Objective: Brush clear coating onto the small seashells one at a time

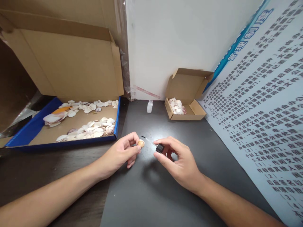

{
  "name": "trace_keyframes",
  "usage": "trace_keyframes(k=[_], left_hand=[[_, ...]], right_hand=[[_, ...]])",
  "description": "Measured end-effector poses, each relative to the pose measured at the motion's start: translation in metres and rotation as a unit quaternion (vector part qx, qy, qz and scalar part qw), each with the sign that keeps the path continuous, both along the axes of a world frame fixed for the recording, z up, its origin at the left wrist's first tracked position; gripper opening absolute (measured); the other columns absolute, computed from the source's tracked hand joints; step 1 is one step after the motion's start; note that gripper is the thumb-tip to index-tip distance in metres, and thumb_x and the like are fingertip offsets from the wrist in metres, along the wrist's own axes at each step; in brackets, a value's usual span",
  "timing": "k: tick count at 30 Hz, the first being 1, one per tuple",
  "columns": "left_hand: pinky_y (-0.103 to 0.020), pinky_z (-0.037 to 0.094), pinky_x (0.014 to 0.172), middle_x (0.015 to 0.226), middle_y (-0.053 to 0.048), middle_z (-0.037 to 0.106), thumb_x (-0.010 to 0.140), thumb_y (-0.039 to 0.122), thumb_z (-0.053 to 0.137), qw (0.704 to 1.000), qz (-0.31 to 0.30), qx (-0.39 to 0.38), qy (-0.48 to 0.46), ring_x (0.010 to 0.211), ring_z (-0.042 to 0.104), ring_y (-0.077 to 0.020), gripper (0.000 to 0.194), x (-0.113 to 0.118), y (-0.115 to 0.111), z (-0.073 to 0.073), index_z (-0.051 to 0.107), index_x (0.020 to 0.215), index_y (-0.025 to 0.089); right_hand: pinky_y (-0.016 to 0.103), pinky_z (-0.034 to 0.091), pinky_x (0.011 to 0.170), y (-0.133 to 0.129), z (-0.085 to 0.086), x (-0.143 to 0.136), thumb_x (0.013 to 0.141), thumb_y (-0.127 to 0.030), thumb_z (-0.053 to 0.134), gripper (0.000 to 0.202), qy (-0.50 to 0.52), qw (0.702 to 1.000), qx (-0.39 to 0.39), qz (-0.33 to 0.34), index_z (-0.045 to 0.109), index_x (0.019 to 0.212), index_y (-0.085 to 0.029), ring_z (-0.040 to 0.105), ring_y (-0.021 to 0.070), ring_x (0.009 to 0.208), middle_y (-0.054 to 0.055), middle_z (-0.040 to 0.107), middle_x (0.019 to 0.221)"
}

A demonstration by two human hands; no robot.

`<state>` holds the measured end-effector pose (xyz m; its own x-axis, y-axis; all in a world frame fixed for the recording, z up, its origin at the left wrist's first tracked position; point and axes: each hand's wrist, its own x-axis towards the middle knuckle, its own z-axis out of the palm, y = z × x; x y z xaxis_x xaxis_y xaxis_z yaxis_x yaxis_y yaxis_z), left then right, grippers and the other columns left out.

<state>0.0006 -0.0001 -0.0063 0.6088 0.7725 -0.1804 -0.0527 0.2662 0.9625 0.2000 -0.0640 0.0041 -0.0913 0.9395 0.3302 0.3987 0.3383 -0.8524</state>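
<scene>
Between the thumb and fingers of my left hand (126, 150) is a small round tan shell (141, 143) with a pale edge. My right hand (177, 157) pinches the black cap of a small brush (160, 148). From the cap a thin clear stem runs up and left, ending in a dark bristle tip close to the shell but apart from it. A small open bottle (149, 107), whitish and see-through, stands upright on the dark table beyond my hands.
On the left stands an open blue-sided cardboard box (78, 118) with many white shells and an orange piece. A smaller open cardboard box (188, 117) with shells is at the back right. A printed board (265, 104) slants along the right, and a white panel (180, 37) closes the back.
</scene>
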Motion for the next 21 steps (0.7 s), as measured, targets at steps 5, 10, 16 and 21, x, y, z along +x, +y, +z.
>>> trace_keyframes(k=[5, 10, 16, 21], left_hand=[[-0.016, 0.037, 0.039, 0.059, 0.010, 0.045, 0.084, 0.036, 0.068, 1.000, 0.001, 0.000, -0.006, 0.040, 0.035, -0.0029, 0.029, -0.0002, -0.0003, -0.0020, 0.044, 0.082, 0.021], [-0.015, 0.037, 0.040, 0.059, 0.011, 0.044, 0.085, 0.034, 0.067, 1.000, -0.005, 0.001, -0.009, 0.040, 0.033, -0.0024, 0.028, -0.0008, 0.0010, -0.0033, 0.044, 0.079, 0.020], [-0.015, 0.038, 0.039, 0.061, 0.010, 0.045, 0.086, 0.033, 0.067, 1.000, -0.003, -0.006, -0.009, 0.042, 0.035, -0.0025, 0.026, -0.0017, 0.0026, -0.0041, 0.046, 0.080, 0.019], [-0.015, 0.038, 0.039, 0.064, 0.009, 0.046, 0.085, 0.034, 0.068, 1.000, 0.002, -0.004, -0.012, 0.042, 0.035, -0.0020, 0.026, -0.0009, 0.0014, -0.0037, 0.047, 0.080, 0.019]], right_hand=[[0.023, 0.044, 0.052, -0.0007, -0.0019, -0.0007, 0.088, -0.022, 0.064, 0.021, -0.007, 1.000, -0.001, 0.012, 0.068, 0.108, -0.021, 0.053, 0.0114, 0.059, -0.001, 0.060, 0.073], [0.022, 0.044, 0.054, 0.0001, -0.0031, -0.0015, 0.088, -0.017, 0.061, 0.026, -0.009, 1.000, 0.016, 0.003, 0.066, 0.113, -0.022, 0.053, 0.0111, 0.062, -0.001, 0.058, 0.077], [0.023, 0.044, 0.054, 0.0013, -0.0001, -0.0018, 0.086, -0.017, 0.061, 0.023, -0.013, 1.000, 0.011, 0.017, 0.067, 0.108, -0.020, 0.050, 0.0110, 0.059, -0.001, 0.056, 0.076], [0.022, 0.044, 0.053, 0.0004, 0.0014, -0.0025, 0.085, -0.019, 0.062, 0.020, -0.011, 0.999, -0.015, 0.038, 0.067, 0.104, -0.020, 0.051, 0.0107, 0.058, 0.000, 0.059, 0.076]])
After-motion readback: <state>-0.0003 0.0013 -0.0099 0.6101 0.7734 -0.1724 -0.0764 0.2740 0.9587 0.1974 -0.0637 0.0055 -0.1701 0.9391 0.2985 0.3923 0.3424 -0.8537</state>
